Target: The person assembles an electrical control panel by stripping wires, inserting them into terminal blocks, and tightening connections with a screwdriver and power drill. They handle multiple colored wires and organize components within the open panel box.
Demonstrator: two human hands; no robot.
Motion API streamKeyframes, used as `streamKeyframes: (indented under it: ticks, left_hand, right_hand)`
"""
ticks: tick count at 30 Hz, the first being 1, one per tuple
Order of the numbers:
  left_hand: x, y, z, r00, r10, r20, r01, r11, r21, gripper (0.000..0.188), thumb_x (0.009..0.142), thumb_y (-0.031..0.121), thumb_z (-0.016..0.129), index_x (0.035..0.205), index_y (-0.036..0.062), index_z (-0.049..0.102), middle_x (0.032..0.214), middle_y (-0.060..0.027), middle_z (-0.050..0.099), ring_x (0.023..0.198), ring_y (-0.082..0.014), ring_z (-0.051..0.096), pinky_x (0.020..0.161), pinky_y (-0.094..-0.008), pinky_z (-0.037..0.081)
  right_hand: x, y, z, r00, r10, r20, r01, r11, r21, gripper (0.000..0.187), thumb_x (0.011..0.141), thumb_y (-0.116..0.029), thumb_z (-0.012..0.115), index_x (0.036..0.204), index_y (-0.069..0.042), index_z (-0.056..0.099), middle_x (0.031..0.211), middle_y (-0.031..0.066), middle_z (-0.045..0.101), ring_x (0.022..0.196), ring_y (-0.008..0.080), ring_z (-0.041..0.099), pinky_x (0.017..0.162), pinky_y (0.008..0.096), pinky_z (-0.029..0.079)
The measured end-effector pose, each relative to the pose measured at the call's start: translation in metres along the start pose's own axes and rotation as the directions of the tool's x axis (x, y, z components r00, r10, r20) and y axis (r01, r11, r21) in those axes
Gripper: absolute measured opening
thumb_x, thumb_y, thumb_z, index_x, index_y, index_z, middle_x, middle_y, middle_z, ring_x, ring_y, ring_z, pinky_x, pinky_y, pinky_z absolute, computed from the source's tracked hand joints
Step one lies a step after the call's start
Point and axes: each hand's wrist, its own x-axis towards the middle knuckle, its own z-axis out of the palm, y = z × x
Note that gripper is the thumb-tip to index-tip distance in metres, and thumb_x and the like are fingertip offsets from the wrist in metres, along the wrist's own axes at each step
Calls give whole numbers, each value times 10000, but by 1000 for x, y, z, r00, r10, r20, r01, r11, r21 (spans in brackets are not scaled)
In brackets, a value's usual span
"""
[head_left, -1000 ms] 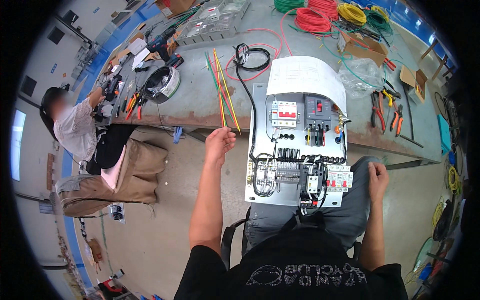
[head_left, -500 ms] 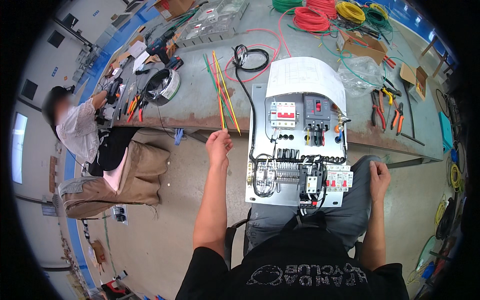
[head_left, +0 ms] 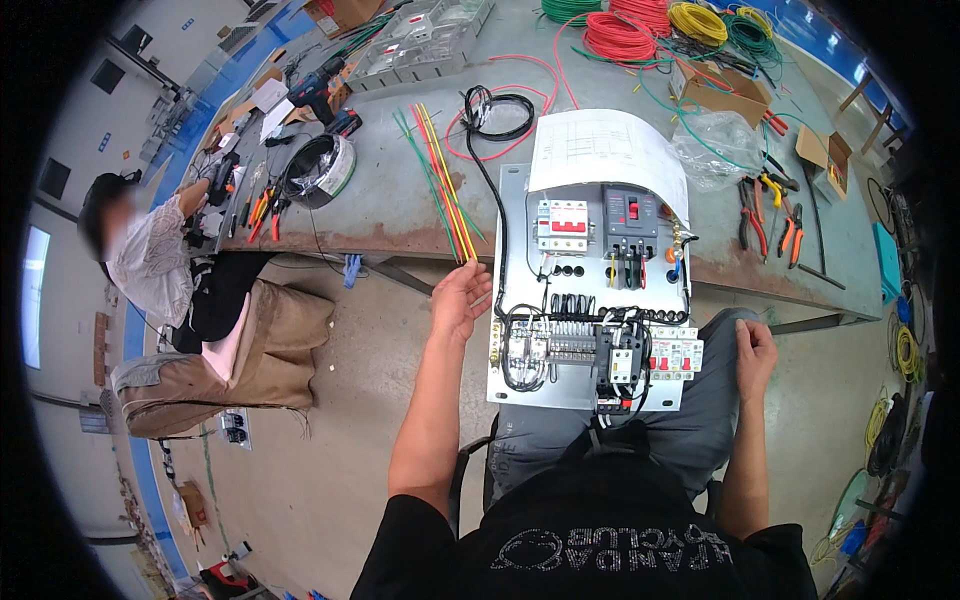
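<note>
thin red, yellow, green plastic-coated wires (head_left: 448,190) at 11 o'clock: likely light, springy; pinch ends. left hand (head_left: 460,300) there, grasp unclear; right hand (head_left: 757,354) curled, seemingly empty.

Across my lap (head_left: 530,430) and the near edge of the table (head_left: 385,215) lies a panel (head_left: 550,392), a paper sheet (head_left: 600,150) over its far end. Loose wires (head_left: 446,180) lie to its left, pliers (head_left: 794,238) right, wire coils (head_left: 618,40) behind.

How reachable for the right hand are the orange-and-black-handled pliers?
Probably yes: the right hand seems empty, the pliers lie uncovered, with only the grey metal table edge between.
</note>
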Motion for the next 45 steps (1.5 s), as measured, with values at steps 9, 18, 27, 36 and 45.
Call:
streamKeyframes:
  ticks: [9, 18, 27, 36, 45]
  left_hand:
    - [8, -3, -10, 993, -76, 90, 85, 992, -92, 261, 961, 345, 775, 1069, 111, 731, 916, 35, 723, 864, -99, 660, 812, -331, 533]
    - [1, 6, -2, 995, -8, 98, 16, 996, -85, 173, 979, 305, 760, 977, 140, 708, 821, 46, 679, 737, -79, 627, 741, -299, 525]
    - [9, 29, -17, 962, 100, 254, 2, 928, -371, 232, 1066, 297, 620, 919, 118, 627, 780, 9, 588, 637, -91, 486, 555, -254, 407]
    - [-4, 0, 1, 906, 61, 418, 175, 846, -504, 251, 1104, 309, 553, 985, 99, 623, 784, 9, 525, 626, -88, 434, 489, -212, 338]
    - [-69, 41, 38, 884, 201, 423, 56, 852, -521, 267, 1116, 259, 502, 965, 69, 612, 759, -6, 512, 589, -90, 416, 465, -230, 335]
  right_hand:
    - [0, -8, 2, 1000, 23, -1, -23, 1000, -6, 175, 977, -147, 729, 932, 21, 713, 790, 45, 592, 719, 137, 546, 682, 289, 452]
    - [-1, -6, -1, 1000, -6, -4, 6, 1000, -15, 171, 982, -146, 724, 947, 21, 715, 810, 50, 602, 730, 123, 545, 689, 277, 459]
    - [-2, -7, -1, 1000, -22, -12, 22, 1000, 1, 174, 979, -140, 725, 937, 29, 712, 798, 45, 592, 725, 123, 539, 685, 277, 457]
    - [-2, -10, 0, 999, -38, -28, 38, 999, 6, 163, 973, -128, 727, 926, 27, 709, 781, 45, 574, 703, 118, 524, 664, 274, 437]
    - [18, -29, -13, 993, 84, 87, -106, 947, 303, 191, 995, -155, 701, 1007, 31, 746, 816, -12, 601, 736, 79, 536, 657, 242, 430]
